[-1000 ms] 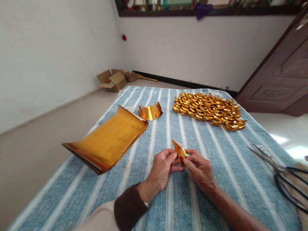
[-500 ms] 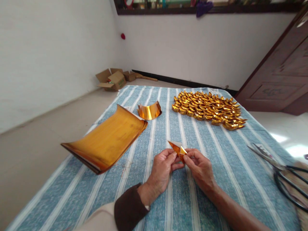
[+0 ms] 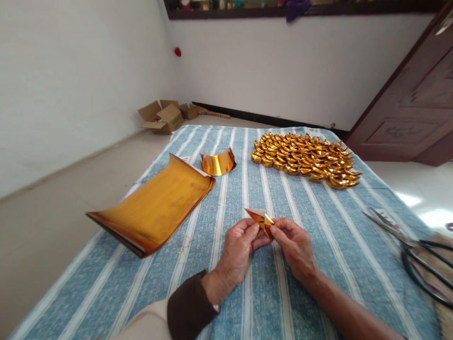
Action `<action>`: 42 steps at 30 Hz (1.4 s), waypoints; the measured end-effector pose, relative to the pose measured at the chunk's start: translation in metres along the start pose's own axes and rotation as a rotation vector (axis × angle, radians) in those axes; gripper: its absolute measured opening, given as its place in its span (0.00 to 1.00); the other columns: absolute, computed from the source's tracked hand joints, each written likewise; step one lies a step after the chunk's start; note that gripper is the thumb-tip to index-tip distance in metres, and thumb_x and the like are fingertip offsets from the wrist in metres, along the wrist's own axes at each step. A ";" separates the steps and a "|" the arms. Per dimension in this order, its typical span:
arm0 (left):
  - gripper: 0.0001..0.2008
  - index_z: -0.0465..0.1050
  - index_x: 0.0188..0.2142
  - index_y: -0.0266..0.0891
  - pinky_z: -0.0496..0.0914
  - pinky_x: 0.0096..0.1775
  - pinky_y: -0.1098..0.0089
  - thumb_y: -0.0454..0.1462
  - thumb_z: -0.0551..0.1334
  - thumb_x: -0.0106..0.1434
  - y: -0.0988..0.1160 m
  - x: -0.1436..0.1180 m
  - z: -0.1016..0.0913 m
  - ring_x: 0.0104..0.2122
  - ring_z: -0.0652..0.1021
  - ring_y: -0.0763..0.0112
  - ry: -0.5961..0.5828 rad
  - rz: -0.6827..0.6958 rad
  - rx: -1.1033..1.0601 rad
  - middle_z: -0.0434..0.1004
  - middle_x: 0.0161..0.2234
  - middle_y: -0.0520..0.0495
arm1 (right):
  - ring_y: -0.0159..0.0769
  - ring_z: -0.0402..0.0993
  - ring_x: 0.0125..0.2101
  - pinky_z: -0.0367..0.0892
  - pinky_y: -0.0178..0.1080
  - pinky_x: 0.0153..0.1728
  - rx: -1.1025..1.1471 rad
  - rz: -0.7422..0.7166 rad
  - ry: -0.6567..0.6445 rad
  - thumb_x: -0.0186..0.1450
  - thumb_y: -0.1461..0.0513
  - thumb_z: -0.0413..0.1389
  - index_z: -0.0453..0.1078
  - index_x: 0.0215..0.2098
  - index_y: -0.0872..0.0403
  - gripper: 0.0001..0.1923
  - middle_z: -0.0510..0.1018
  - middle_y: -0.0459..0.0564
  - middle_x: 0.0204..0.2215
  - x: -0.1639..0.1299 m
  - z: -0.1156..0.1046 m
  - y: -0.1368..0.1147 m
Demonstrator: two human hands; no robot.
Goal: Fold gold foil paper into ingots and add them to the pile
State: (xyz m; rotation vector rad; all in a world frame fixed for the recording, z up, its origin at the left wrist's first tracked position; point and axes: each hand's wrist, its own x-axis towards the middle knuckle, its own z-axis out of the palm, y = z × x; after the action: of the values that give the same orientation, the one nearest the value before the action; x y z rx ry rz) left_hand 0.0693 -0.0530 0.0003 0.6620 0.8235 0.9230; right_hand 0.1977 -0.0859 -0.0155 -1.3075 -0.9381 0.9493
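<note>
Your left hand (image 3: 238, 245) and right hand (image 3: 294, 243) both pinched a half-folded gold paper piece (image 3: 261, 219) just above the striped cloth (image 3: 318, 236). Gold paper stack (image 3: 155, 205) lay left; folded ingots (image 3: 306, 159) beyond.

Gold folded paper (image 3: 261, 219), gold sheet stack (image 3: 155, 205), blue-and-white striped cloth (image 3: 318, 226), black-handled scissors (image 3: 417, 255)

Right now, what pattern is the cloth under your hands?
Blue with white stripes; the cloth shows plainly in the head view.

Blue striped bed (image 3: 247, 302) carries gold foil sheets (image 3: 155, 205), a curled strip (image 3: 218, 163), folded ingots (image 3: 306, 159), scissors (image 3: 414, 252)
</note>
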 end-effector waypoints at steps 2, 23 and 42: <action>0.09 0.75 0.38 0.33 0.77 0.35 0.73 0.37 0.68 0.59 0.000 0.001 0.000 0.38 0.81 0.67 -0.003 0.003 -0.005 0.81 0.37 0.43 | 0.37 0.76 0.33 0.71 0.41 0.39 0.023 0.018 0.005 0.57 0.50 0.62 0.73 0.26 0.54 0.15 0.80 0.50 0.32 0.000 0.000 0.000; 0.11 0.76 0.33 0.33 0.77 0.33 0.74 0.38 0.71 0.55 0.000 0.001 0.003 0.33 0.81 0.69 -0.007 0.016 -0.029 0.81 0.33 0.46 | 0.35 0.74 0.28 0.70 0.37 0.32 -0.016 0.036 0.016 0.58 0.52 0.62 0.72 0.28 0.54 0.13 0.77 0.46 0.26 -0.001 0.000 0.004; 0.15 0.73 0.32 0.32 0.77 0.30 0.70 0.37 0.74 0.48 0.003 0.003 -0.005 0.29 0.80 0.68 0.048 -0.023 0.039 0.80 0.31 0.45 | 0.33 0.72 0.26 0.67 0.36 0.29 -0.222 -0.087 -0.041 0.58 0.56 0.61 0.72 0.26 0.52 0.08 0.76 0.45 0.24 -0.002 -0.004 0.010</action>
State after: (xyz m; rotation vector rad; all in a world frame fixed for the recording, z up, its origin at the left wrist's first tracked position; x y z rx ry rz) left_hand 0.0650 -0.0480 -0.0014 0.6649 0.8926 0.9065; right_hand 0.2008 -0.0888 -0.0252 -1.4245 -1.1490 0.8247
